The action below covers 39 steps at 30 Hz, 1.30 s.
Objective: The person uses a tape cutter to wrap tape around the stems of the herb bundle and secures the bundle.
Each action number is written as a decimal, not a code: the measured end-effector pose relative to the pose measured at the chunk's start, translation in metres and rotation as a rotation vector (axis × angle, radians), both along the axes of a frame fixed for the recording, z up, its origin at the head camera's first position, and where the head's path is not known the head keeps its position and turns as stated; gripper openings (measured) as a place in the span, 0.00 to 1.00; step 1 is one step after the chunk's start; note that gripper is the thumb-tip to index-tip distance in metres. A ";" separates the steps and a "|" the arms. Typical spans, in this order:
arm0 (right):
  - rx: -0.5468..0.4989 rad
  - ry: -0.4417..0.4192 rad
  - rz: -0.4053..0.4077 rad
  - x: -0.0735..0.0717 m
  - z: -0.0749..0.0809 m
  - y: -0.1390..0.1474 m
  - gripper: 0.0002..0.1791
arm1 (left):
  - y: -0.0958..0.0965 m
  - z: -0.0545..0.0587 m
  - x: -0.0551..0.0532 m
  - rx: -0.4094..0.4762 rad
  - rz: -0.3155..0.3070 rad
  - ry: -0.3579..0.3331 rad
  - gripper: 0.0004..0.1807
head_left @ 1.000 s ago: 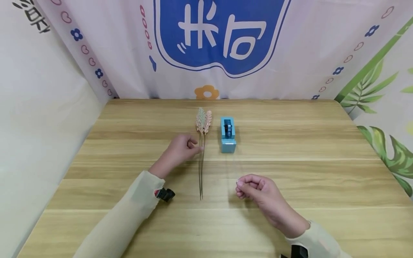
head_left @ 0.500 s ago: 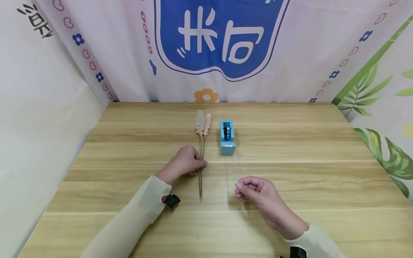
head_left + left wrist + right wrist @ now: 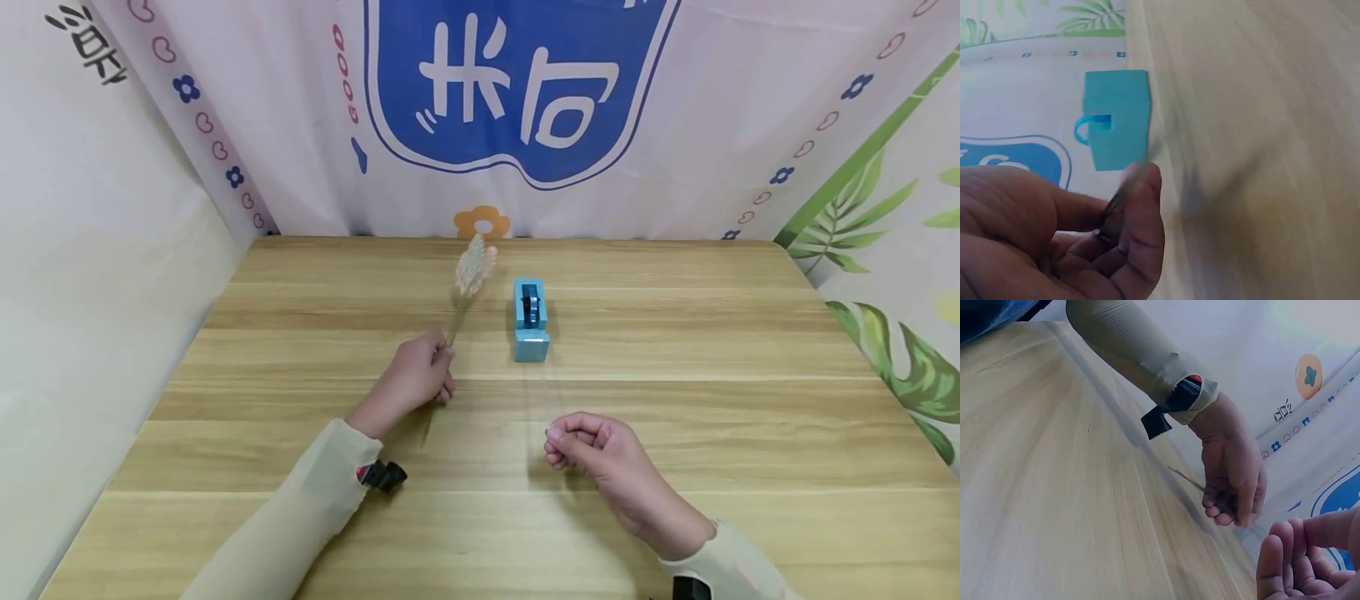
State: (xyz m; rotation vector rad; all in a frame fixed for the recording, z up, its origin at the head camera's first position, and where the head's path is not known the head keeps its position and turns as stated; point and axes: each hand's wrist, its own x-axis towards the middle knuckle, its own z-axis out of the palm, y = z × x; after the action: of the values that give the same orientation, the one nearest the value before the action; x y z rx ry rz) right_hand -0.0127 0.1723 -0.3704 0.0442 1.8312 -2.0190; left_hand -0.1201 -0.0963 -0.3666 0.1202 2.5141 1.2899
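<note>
My left hand (image 3: 411,372) grips the thin stems of a small bunch of artificial flowers (image 3: 473,268), with pale green and pink heads. The bunch leans up to the right, its stem ends pointing down left. In the left wrist view, thumb and fingers pinch the blurred stems (image 3: 1124,195). Right of the flowers stands a light blue tape dispenser (image 3: 531,343). A faint clear strip of tape (image 3: 542,400) runs from it toward my right hand (image 3: 611,471), whose thumb and index finger pinch its end. The right wrist view shows that hand's curled fingers (image 3: 1297,562), the tape hardly visible.
A wood-grain table (image 3: 712,333) lies under both hands. Behind its far edge hangs a white printed curtain (image 3: 315,150) with a blue emblem. Leaf-patterned cloth (image 3: 877,242) borders the right side, and plain white cloth (image 3: 112,250) the left.
The left hand slid down along the stems, took hold of them and lifted the flowers, tilting the heads up to the right. The right hand has hardly moved.
</note>
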 end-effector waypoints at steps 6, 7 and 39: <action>0.001 -0.004 0.001 0.001 0.000 -0.001 0.09 | -0.011 0.004 0.010 0.072 0.046 0.135 0.13; 0.000 -0.004 0.001 0.002 0.000 -0.002 0.09 | -0.014 0.004 0.013 0.071 0.055 0.169 0.13; 0.012 0.014 -0.041 0.001 0.010 -0.005 0.07 | -0.096 0.003 0.102 0.140 -0.150 0.390 0.07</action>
State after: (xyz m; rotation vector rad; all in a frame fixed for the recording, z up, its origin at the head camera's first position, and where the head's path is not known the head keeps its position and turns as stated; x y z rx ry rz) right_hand -0.0121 0.1675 -0.3609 0.0719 1.8659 -2.0405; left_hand -0.0179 -0.1927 -0.3637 0.6367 2.6567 1.4974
